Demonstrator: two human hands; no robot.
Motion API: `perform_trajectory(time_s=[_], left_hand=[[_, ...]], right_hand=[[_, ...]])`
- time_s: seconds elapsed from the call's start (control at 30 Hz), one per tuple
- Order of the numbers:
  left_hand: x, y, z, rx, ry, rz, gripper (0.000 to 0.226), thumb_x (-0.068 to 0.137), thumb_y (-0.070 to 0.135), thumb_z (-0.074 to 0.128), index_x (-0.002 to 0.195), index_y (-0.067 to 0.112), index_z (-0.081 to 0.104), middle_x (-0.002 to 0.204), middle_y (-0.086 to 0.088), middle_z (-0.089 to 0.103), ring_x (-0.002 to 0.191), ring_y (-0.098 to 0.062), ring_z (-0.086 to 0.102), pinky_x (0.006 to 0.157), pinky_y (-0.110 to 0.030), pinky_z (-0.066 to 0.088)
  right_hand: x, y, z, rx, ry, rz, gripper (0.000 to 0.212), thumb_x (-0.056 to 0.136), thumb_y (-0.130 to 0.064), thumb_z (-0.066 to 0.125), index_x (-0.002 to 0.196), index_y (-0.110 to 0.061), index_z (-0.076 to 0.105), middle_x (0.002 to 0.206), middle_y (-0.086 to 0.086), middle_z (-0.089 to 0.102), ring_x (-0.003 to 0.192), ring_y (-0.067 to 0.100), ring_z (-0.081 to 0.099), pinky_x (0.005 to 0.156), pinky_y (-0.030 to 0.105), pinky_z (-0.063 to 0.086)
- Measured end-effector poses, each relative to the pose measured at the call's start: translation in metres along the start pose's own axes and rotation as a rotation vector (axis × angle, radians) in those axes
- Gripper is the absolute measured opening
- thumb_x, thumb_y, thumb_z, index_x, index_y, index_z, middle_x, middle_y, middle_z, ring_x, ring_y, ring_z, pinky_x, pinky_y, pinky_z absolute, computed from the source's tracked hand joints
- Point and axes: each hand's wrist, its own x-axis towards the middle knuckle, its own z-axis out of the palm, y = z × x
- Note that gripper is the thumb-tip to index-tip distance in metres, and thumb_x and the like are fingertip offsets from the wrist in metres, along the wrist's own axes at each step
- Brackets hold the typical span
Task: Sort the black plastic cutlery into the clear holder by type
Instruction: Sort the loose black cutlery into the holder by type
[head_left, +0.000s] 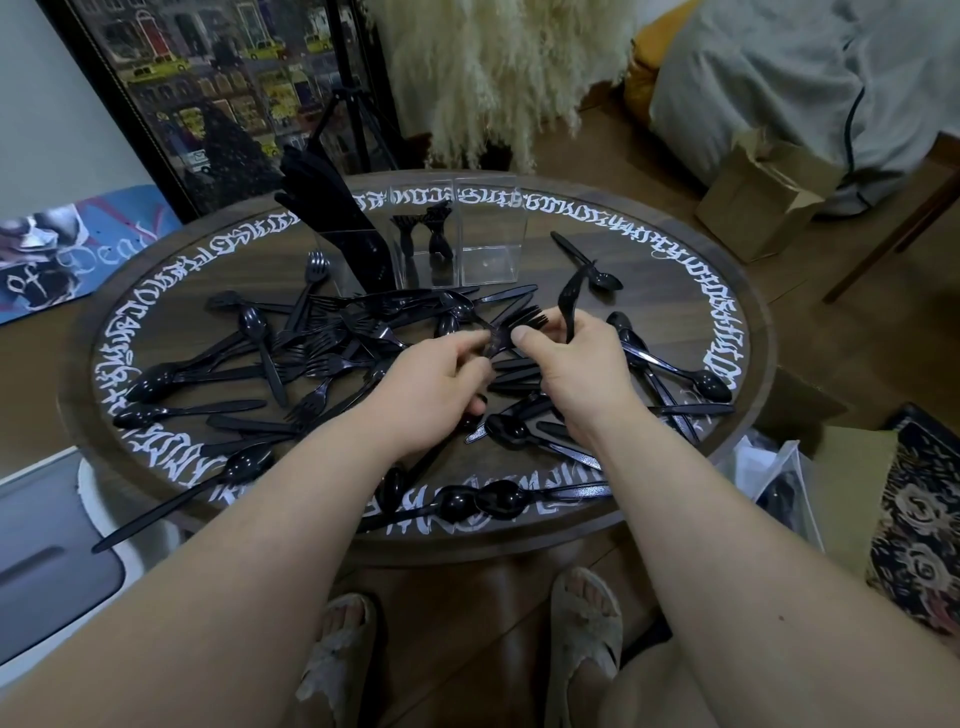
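Observation:
Black plastic forks, spoons and knives (291, 358) lie scattered over a round dark table (670, 291) with white lettering round its rim. A clear three-part holder (488, 244) stands at the back: knives (337, 223) fill its left part, a few forks (421, 228) stand in the middle, the right part looks bare. My right hand (571, 358) grips a small bunch of forks (524, 319), and one black piece (571, 296) sticks up from its fingers. My left hand (436, 379) pinches the handle end of the same bunch. Both hands hover over the table's middle.
A framed picture (223, 93) and a tripod (348, 114) stand behind the table beside pale pampas grass (498, 73). A cardboard box (763, 197) sits on the floor at right. A plastic bag (774, 483) lies by the table's right edge. My slippered feet (467, 654) show below.

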Motion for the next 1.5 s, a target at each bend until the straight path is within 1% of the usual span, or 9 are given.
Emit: perform_trajectory(time_s=[0.1,0.23,0.43,0.67,0.8,1.0,1.2,1.33,1.5], left_hand=[[-0.001,-0.001,-0.005,0.117,0.017,-0.029,0.023,0.100,0.024,0.041,0.094,0.023,0.063,0.070,0.007,0.062,0.056,-0.008,0.056,0.056,-0.018,0.041],[0.003,-0.006,-0.010,0.150,0.193,-0.008,0.026,0.101,0.024,0.040,0.101,0.021,0.066,0.060,0.014,0.050,0.056,-0.004,0.045,0.057,-0.026,0.034],[0.005,-0.013,-0.007,0.066,0.215,-0.030,0.029,0.101,0.021,0.036,0.112,0.022,0.063,0.060,0.007,0.049,0.056,-0.011,0.047,0.060,-0.030,0.038],[0.004,-0.013,-0.004,-0.107,0.150,-0.079,0.032,0.100,0.018,0.035,0.092,0.037,0.059,0.062,0.008,0.057,0.075,-0.014,0.067,0.067,-0.036,0.050],[-0.001,-0.006,-0.004,-0.179,0.095,-0.060,0.030,0.100,0.017,0.036,0.091,0.024,0.064,0.066,0.005,0.055,0.059,-0.011,0.062,0.059,-0.025,0.048],[-0.002,-0.004,-0.004,0.015,0.032,0.062,0.032,0.100,0.026,0.041,0.071,0.033,0.052,0.063,0.009,0.052,0.058,-0.010,0.047,0.064,-0.032,0.042],[-0.006,-0.003,-0.010,0.208,-0.005,0.033,0.025,0.102,0.025,0.037,0.106,0.028,0.061,0.072,0.010,0.056,0.070,-0.011,0.051,0.067,-0.027,0.037],[-0.007,-0.002,-0.012,0.379,0.091,0.014,0.036,0.102,0.027,0.037,0.135,0.027,0.052,0.106,0.001,0.067,0.100,-0.022,0.059,0.082,-0.030,0.044],[-0.010,-0.003,-0.014,0.360,0.226,0.072,0.031,0.100,0.027,0.042,0.124,0.034,0.060,0.074,0.018,0.059,0.079,-0.009,0.056,0.071,-0.024,0.037]], right_hand=[[0.002,-0.001,-0.004,0.028,0.045,0.060,0.014,0.083,-0.024,0.071,0.082,-0.017,0.059,0.075,-0.006,0.058,0.069,0.009,0.054,0.068,0.027,0.044],[0.005,-0.005,-0.008,0.050,0.001,0.161,0.037,0.096,-0.053,0.039,0.098,-0.020,0.056,0.070,-0.004,0.047,0.061,0.010,0.041,0.063,0.028,0.034],[0.004,-0.002,-0.005,0.071,0.011,0.089,0.023,0.098,-0.014,0.042,0.082,-0.016,0.058,0.061,-0.002,0.058,0.065,0.013,0.053,0.066,0.030,0.045],[0.001,-0.010,0.003,0.409,-0.074,0.194,0.025,0.093,0.000,0.049,0.073,-0.014,0.048,0.070,0.003,0.064,0.061,0.012,0.055,0.053,0.022,0.045],[0.001,-0.008,0.006,0.528,-0.072,0.210,0.024,0.089,0.004,0.058,0.074,-0.012,0.049,0.072,0.006,0.060,0.062,0.014,0.059,0.059,0.023,0.055],[0.002,-0.002,0.008,0.361,0.014,0.161,0.026,0.083,-0.007,0.070,0.075,-0.017,0.048,0.074,0.004,0.061,0.063,0.013,0.060,0.059,0.025,0.048],[-0.002,0.001,0.000,-0.264,0.103,-0.196,0.042,0.090,-0.021,0.063,0.129,-0.033,0.051,0.093,-0.017,0.055,0.081,0.005,0.059,0.075,0.020,0.050],[-0.001,0.006,0.004,-0.351,0.081,-0.249,0.026,0.095,-0.014,0.051,0.115,-0.020,0.068,0.086,-0.006,0.067,0.086,0.018,0.066,0.086,0.041,0.053],[0.003,0.005,0.002,-0.312,0.048,-0.173,0.027,0.096,-0.012,0.051,0.116,-0.015,0.068,0.086,-0.001,0.068,0.083,0.015,0.066,0.088,0.037,0.054]])
